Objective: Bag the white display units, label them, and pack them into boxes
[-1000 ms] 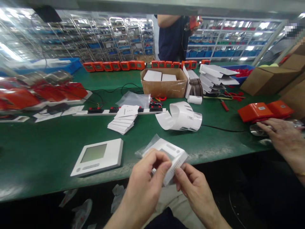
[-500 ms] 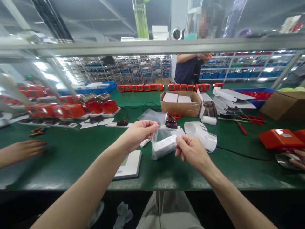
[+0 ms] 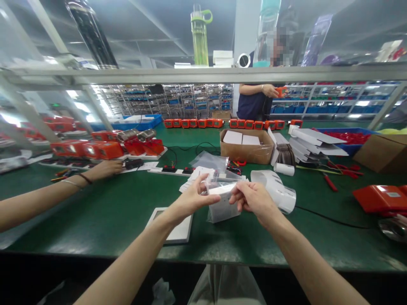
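The left hand [image 3: 196, 197], thumb and fingers spread around one side, and the right hand [image 3: 251, 197], fingertips pinching the top edge, hold a clear plastic bag [image 3: 211, 180] with a white device [image 3: 224, 206] inside, above a green workbench [image 3: 111, 224]. A second white device [image 3: 179, 228] lies on the bench beside the left wrist, as a co-worker's hand [image 3: 110, 168] reaches toward a black item [image 3: 133, 164] at left.

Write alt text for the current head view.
Two bare hands, left and right, hold a clear plastic bag with a white device inside, above a green workbench. A second white device lies beside them, left of the bag. Behind are an open cardboard box and a row of orange units.
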A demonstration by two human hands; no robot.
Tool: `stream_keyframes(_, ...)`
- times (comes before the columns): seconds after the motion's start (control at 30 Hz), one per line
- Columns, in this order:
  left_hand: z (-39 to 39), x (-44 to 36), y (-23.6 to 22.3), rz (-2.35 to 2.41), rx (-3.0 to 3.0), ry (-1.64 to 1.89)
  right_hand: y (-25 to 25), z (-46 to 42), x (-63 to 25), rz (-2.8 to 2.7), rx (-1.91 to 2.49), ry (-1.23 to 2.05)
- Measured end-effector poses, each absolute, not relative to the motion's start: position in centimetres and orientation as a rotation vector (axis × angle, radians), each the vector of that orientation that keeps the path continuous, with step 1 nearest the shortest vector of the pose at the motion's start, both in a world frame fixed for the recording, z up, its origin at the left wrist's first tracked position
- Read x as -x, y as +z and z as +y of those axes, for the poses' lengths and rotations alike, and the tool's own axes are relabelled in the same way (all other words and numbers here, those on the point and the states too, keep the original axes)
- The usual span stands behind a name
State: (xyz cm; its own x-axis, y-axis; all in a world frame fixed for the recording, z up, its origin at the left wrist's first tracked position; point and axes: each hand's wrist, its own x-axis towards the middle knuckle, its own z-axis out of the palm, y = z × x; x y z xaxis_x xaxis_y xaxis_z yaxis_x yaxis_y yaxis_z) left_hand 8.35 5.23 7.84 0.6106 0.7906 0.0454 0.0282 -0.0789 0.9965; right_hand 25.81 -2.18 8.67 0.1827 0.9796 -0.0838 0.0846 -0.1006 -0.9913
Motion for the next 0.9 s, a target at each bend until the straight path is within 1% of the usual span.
stream_keyframes(0.1,4.7,-9.0,7.0,0.778,-1.603,0.859,8.5,-2.5,-26.0,-1.192,1.466,0.973)
stream_keyframes(0.13,4.5,-9.2,7.0,0.785,-1.616,0.904,8.5,-2.9,-26.2,-1.214,1.486,0.877)
stream_keyframes(0.23,3.1,-9.3,6.8,0.793,-1.663,1.013,8.3,-4.5,-26.8,-1.425,1.520,0.369)
stream_keyframes(0.3,1.4,-9.0,6.4,0.736,-1.734,1.047,7.6,-5.8,-27.4,-1.697,1.482,0.033)
stream_keyframes(0.33,0.4,-8.8,6.0,0.675,-1.801,1.060,7.0,-6.5,-27.6,-1.848,1.449,-0.072)
stream_keyframes(0.43,-2.5,-8.1,4.2,0.411,-2.060,1.132,4.7,-8.4,-28.3,-2.209,1.326,-0.196)
stream_keyframes(0.5,-4.1,-7.9,2.8,0.293,-2.215,1.179,2.9,-9.5,-28.8,-2.346,1.242,-0.263)
stream_keyframes(0.7,-5.7,-8.1,-0.5,0.253,-2.610,1.179,-1.5,-10.8,-30.0,-2.503,1.102,-0.480)
stream_keyframes(0.9,-5.8,-8.0,-1.3,0.290,-2.625,1.145,-2.6,-10.9,-30.3,-2.532,1.195,-0.401)
